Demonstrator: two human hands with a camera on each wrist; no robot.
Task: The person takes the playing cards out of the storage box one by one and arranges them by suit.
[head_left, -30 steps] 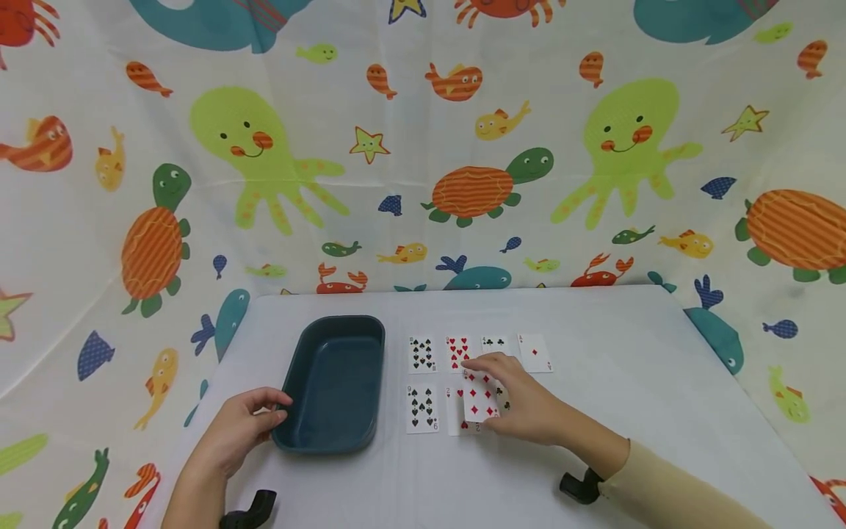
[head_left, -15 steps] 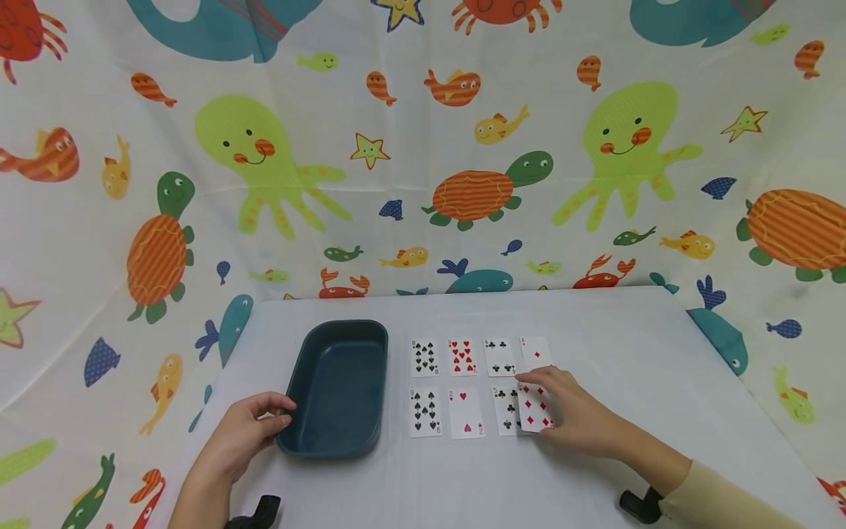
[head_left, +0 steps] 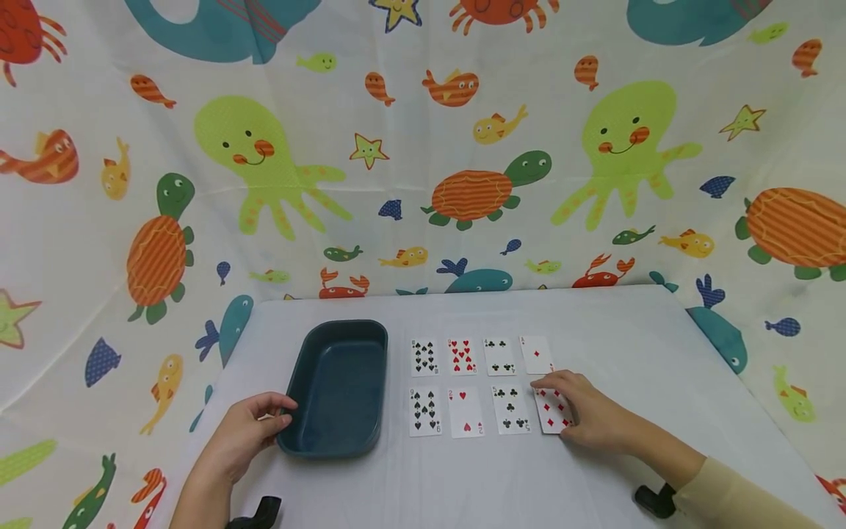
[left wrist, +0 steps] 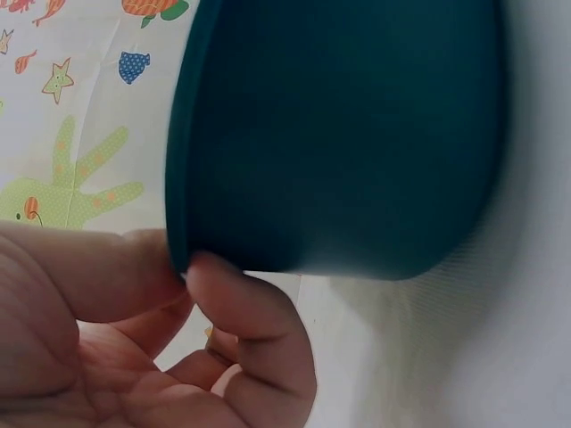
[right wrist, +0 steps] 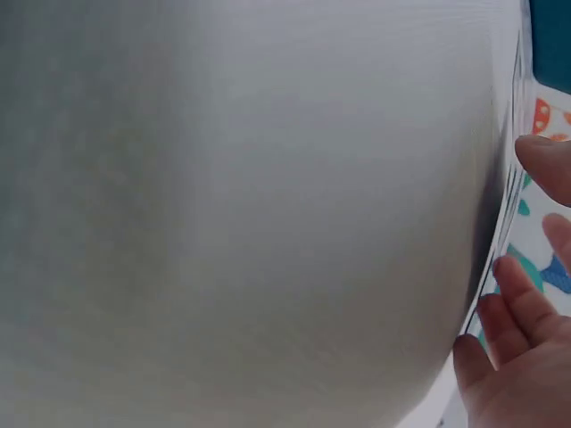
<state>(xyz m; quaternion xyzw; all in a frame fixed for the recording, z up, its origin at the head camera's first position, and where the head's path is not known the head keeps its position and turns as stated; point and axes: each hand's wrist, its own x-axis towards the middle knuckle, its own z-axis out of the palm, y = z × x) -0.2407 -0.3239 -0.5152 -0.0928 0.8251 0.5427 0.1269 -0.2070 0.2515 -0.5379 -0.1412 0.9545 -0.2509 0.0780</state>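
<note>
Cards, eight in all, are lying face up in two rows of four on the pale grey cloth-covered table (head_left: 595, 323), and I am logging them from the right hand (head_left: 590, 416) outward. That hand is resting flat on the red diamonds playing card (head_left: 551, 409), its fingers straight and pressing the card's right edge down; the card is sitting at the right end of the near row, slightly tilted. Just left of the hand I am seeing the five of clubs (head_left: 511, 408), then the two of hearts (head_left: 465, 412), then the nine of spades (head_left: 424, 411). Beyond the fingertips the ace of diamonds (head_left: 537, 355) is lying apart from them, with the four of clubs (head_left: 499, 356), a red hearts card (head_left: 462, 356) and a spades card (head_left: 424, 357) running leftward.

The left hand (head_left: 244, 433) is gripping the dark teal rectangular plastic tray (head_left: 338, 386): in the left wrist view the thumb and a curled finger (left wrist: 259, 330) are pinching its near left rim. The tray is standing to that hand's right, well apart from the right hand, with the card rows between them.

A sea-creature printed curtain (head_left: 423, 147) is hanging behind and around the table.
</note>
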